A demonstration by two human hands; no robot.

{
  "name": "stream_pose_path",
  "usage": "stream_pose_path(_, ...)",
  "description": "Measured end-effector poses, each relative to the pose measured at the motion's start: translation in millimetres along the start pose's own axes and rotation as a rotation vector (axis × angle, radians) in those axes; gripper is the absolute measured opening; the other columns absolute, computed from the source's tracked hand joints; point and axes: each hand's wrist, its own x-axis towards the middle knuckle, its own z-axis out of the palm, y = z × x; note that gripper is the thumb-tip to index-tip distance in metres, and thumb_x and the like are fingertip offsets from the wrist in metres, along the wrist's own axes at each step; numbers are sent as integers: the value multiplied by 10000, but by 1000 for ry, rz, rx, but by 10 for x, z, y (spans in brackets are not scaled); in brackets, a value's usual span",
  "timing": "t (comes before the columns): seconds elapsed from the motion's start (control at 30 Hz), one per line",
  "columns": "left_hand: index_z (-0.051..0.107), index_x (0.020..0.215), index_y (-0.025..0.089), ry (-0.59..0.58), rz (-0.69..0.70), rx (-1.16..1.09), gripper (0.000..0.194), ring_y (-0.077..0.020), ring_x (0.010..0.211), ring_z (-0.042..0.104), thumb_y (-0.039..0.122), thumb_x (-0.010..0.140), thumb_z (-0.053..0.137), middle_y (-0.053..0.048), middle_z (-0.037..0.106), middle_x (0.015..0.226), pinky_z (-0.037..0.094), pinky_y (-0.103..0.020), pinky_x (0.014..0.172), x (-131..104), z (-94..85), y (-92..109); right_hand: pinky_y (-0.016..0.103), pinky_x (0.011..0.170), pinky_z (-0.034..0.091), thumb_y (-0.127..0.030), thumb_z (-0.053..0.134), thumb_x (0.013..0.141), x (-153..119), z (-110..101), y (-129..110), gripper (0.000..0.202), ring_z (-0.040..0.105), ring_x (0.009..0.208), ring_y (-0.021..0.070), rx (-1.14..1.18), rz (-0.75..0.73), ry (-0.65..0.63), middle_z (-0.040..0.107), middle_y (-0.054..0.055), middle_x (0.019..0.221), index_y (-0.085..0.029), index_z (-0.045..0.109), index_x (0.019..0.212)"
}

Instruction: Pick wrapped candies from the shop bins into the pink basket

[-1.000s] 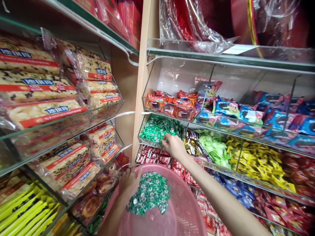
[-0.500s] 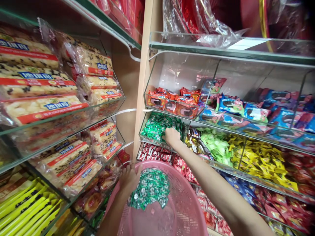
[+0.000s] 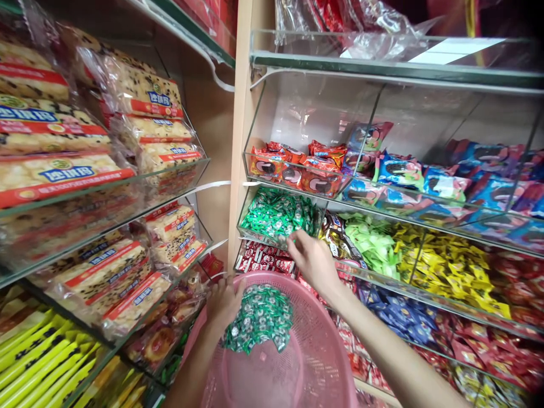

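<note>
My left hand [image 3: 223, 303] grips the left rim of a pink plastic basket [image 3: 335, 340], its fingers bent over the edge. Inside the basket lies a heap of green-wrapped candies [image 3: 261, 317], towards the far side. My right hand [image 3: 312, 260] is just outside the glass shelf bin, above the basket's far rim. Its fingers are curled together, and what they hold, if anything, is hidden. Behind it the bin is filled with the same kind of green-wrapped candies [image 3: 276, 209].
Left shelves hold packaged puffed-rice bars [image 3: 68, 170] behind glass edges. To the right are bins of light green candies [image 3: 372, 243], yellow candies [image 3: 446, 266] and blue packets [image 3: 399, 175]. A wooden post [image 3: 240, 124] separates the shelf units. Red-wrapped sweets [image 3: 263, 258] sit below the green bin.
My right hand has come back out of the green candy bin, moving down and towards the basket. My left hand stays on the rim. The view has shifted slightly.
</note>
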Motion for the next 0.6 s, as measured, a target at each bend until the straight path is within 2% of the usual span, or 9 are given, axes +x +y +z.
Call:
stream_pose_path(0.07, 549, 1226, 150, -3, 4, 17, 543, -288, 1008, 591, 498, 931, 255, -150, 635, 1119, 415, -380, 867, 5, 13, -1, 215, 549, 388, -351, 387, 911, -306, 213, 142, 248, 565, 543, 125, 309, 50, -114, 623, 10, 631, -190, 534, 795)
stream_pose_path(0.13, 549, 1219, 145, -6, -1, 33, 544, -284, 994, 595, 504, 928, 260, -147, 644, 1092, 413, -374, 863, 10, 27, 1, 201, 452, 351, -341, 414, 882, -593, 521, 347, 223, 485, 421, 100, 567, 197, -317, 570, -26, 522, -194, 503, 740)
stream_pose_path(0.2, 545, 1218, 151, -4, -1, 36, 544, -278, 989, 594, 512, 926, 263, -142, 648, 1074, 410, -366, 858, 14, 42, 10, 189, 392, 308, -319, 447, 853, -827, 831, 565, 197, 409, 348, 82, 703, 406, -483, 524, -57, 453, -196, 479, 702)
stream_pose_path(0.3, 549, 1211, 148, -3, 13, 26, 545, -278, 995, 590, 516, 925, 267, -146, 646, 1069, 408, -363, 854, 18, 68, 32, 171, 348, 247, -253, 487, 815, -1047, 1146, 812, 184, 376, 326, 62, 798, 634, -592, 503, -70, 432, -183, 480, 645)
stream_pose_path(0.43, 552, 1203, 143, 12, 21, 23, 558, -291, 1004, 589, 522, 925, 252, -155, 634, 1098, 414, -381, 844, 14, 89, 53, 168, 318, 199, -199, 485, 803, -1143, 1271, 912, 237, 340, 305, 47, 833, 749, -624, 488, -66, 409, -168, 487, 568)
stream_pose_path(0.6, 545, 1211, 155, -6, -2, 24, 556, -281, 1000, 591, 523, 926, 240, -137, 643, 1078, 416, -364, 838, -4, 64, 39, 170, 316, 190, -165, 488, 793, -1129, 1282, 836, 253, 332, 303, 48, 833, 775, -612, 488, -57, 399, -167, 496, 540)
